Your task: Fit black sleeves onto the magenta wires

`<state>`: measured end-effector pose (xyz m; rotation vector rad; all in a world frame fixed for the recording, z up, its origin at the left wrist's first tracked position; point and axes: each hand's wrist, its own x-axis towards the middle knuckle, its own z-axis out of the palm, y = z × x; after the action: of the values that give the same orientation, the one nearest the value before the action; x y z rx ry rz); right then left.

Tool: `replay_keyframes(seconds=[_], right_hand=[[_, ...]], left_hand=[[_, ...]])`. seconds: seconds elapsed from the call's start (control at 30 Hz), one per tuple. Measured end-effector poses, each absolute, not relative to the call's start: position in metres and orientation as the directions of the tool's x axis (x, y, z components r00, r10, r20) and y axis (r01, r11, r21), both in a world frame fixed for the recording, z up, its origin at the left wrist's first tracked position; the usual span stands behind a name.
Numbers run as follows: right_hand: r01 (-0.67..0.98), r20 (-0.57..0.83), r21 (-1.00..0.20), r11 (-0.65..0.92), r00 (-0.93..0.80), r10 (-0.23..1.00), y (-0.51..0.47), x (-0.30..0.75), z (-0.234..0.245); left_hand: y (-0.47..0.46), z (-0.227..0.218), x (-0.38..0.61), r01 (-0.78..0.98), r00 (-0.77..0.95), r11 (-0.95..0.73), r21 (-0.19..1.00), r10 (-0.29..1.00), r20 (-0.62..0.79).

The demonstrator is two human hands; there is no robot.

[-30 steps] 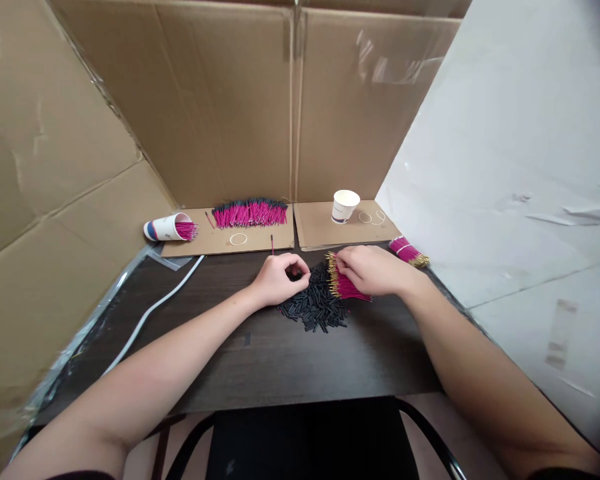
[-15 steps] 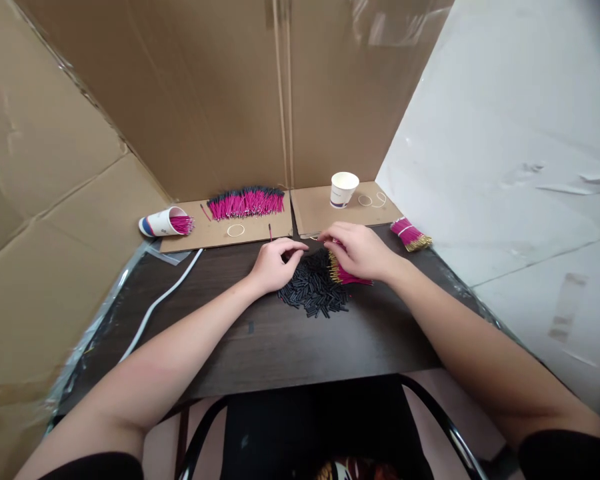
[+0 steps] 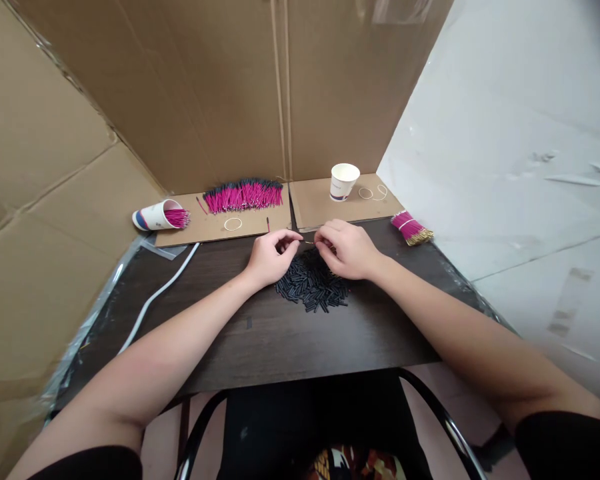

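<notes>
My left hand (image 3: 273, 257) is closed in a pinch just left of the pile of small black sleeves (image 3: 313, 290); what lies between its fingertips is too small to make out. From the right, my right hand (image 3: 349, 250) pinches a thin wire, whose gold-coloured tip (image 3: 307, 242) points at the left fingertips. Both hands are close together above the pile's far side. Under the right palm only a trace of gold wire ends shows; the rest is hidden.
On cardboard at the back lie magenta wires with black ends (image 3: 244, 195), a rubber band (image 3: 233, 224) and an upright paper cup (image 3: 344, 182). A tipped cup (image 3: 153, 217) holds magenta wires at left. A tied wire bundle (image 3: 411, 228) lies right; a white cable (image 3: 160, 297) runs left.
My hands have come closer together, and the wire's gold tip now reaches the left fingertips. The magenta bundle seen under my right hand before is now mostly hidden. The view has shifted slightly.
</notes>
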<state>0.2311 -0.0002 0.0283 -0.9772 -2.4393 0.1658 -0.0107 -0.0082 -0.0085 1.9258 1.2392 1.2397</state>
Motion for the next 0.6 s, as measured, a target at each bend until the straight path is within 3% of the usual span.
replay_keyframes(seconds=[0.6], right_hand=[[0.586, 0.400, -0.345, 0.733, -0.615, 0.680, 0.0011, 0.2301, 0.0231]], left_hand=[[-0.0145, -0.0026, -0.0079, 0.401, 0.191, -0.478, 0.781, 0.878, 0.439]])
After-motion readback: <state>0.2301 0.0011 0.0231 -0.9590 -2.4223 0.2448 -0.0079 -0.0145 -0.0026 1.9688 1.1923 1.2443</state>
